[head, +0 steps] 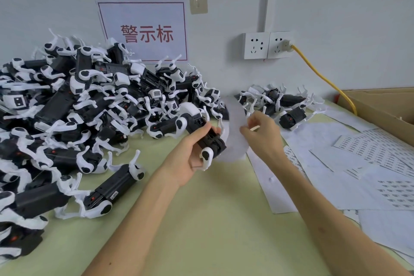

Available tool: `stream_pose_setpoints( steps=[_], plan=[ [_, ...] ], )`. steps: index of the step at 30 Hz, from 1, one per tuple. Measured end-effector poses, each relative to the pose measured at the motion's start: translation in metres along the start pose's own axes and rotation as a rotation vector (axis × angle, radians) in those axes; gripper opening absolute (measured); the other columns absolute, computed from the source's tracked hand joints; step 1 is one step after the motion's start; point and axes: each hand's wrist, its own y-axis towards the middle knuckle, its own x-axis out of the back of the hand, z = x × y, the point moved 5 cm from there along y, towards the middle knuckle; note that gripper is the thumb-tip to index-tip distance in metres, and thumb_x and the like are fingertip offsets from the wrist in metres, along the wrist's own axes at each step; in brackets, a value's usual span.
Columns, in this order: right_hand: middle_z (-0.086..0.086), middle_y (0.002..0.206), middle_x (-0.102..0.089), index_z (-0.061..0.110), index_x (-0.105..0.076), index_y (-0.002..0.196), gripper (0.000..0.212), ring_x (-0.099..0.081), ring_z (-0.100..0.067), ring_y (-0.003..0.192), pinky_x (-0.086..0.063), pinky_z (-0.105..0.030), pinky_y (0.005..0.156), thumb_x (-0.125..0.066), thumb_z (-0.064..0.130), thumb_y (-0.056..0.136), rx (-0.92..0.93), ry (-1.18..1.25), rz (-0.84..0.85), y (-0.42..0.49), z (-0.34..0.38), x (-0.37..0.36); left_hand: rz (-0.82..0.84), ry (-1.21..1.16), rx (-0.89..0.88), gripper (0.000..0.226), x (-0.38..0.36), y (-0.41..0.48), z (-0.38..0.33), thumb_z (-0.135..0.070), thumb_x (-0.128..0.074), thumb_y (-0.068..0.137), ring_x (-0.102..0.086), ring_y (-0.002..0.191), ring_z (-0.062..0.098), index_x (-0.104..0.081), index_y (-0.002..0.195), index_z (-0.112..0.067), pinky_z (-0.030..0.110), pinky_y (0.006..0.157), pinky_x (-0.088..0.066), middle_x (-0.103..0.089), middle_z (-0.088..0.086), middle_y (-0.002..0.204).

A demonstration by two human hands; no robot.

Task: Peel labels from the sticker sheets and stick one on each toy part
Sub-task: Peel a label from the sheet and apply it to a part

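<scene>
**Pale green bench: toy part in the left hand, label in the right**

Pale green tabletop (201,231) set against a grey-white wall (336,6). From the far left toward the middle, a deep pile of toy parts (67,107), black bodies with white legs, heaped up to the wall. Above it on the wall, a white sign (143,18) with red border and red characters; just right of that, a small hook plate (198,2). Further right, twin white sockets (256,45), with a yellow cable (322,76) plugged into the right-hand one and dropping toward a cardboard box (380,105) at the far right edge.

At the table's centre, left hand (190,157) clamped round one toy part (201,132), fingers curled about the black body. Tilted, long axis diagonal from far left to near right; rounded white end toward the pile, near end pointing toward the right forearm. Just behind, a curved white backing sheet (234,127), blurred; cannot tell which hand holds it. Next, right hand (262,134), apart from the left, pinching a small pale label (254,128) between thumb and fingertips. Behind it, near the wall, a smaller cluster of toy parts (282,105). Right of the hands, sticker sheets (369,152) spread flat and overlapping, some printed with rows of small dark marks, reaching to the box.
</scene>
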Motion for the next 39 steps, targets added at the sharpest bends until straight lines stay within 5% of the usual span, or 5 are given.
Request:
stream_pose_setpoints(
  steps=[16, 20, 26, 31, 39],
  plan=[
    [0.006, 0.138, -0.05, 0.024, -0.059, 0.138, 0.053, -0.046, -0.005, 0.126, -0.038, -0.013, 0.1, -0.076, 0.019, 0.088, 0.268, 0.144, 0.145, -0.021, 0.044, -0.008, 0.154, -0.152, -0.235, 0.046, -0.004, -0.005, -0.014, -0.042, -0.06, 0.09, -0.067, 0.091, 0.022, -0.07, 0.132, -0.024, 0.033, 0.083, -0.057, -0.064, 0.003, 0.104],
    [0.024, 0.131, -0.049, 0.029, -0.049, 0.142, 0.066, -0.046, 0.022, 0.106, -0.038, 0.002, 0.078, -0.082, 0.029, 0.084, 0.157, 0.253, 0.181, -0.016, 0.037, -0.006, 0.158, -0.194, -0.24, 0.05, -0.002, -0.003, -0.016, -0.041, -0.059, 0.09, -0.066, 0.092, 0.022, -0.068, 0.134, -0.018, 0.036, 0.088, -0.051, -0.066, 0.001, 0.103],
    [0.01, 0.137, -0.055, 0.028, -0.06, 0.131, 0.053, -0.052, -0.007, 0.121, -0.044, -0.012, 0.086, -0.075, 0.009, 0.085, 0.213, 0.218, 0.2, -0.014, 0.037, -0.004, 0.154, -0.216, -0.175, 0.057, 0.002, -0.003, -0.017, -0.037, -0.067, 0.083, -0.067, 0.091, 0.027, -0.063, 0.138, -0.023, 0.019, 0.061, -0.038, -0.064, 0.008, 0.101],
    [0.004, 0.116, -0.064, 0.024, -0.065, 0.115, 0.041, -0.065, -0.02, 0.096, -0.058, -0.034, 0.073, -0.071, -0.004, 0.085, 0.175, 0.434, 0.243, -0.015, 0.037, -0.005, 0.11, -0.176, -0.252, 0.053, 0.006, -0.002, -0.02, -0.036, -0.058, 0.09, -0.068, 0.088, 0.022, -0.065, 0.136, -0.011, 0.038, 0.084, -0.04, -0.066, 0.002, 0.095],
    [0.011, 0.077, -0.067, 0.022, -0.071, 0.09, 0.021, -0.06, -0.007, 0.063, -0.049, -0.021, 0.053, -0.068, 0.002, 0.093, 0.028, 0.649, 0.089, -0.012, 0.028, 0.0, 0.261, 0.07, -0.134, 0.049, -0.01, -0.007, -0.008, -0.036, -0.077, 0.073, -0.066, 0.088, 0.027, -0.077, 0.119, -0.019, 0.033, 0.064, -0.03, -0.072, 0.002, 0.095]
  ],
)
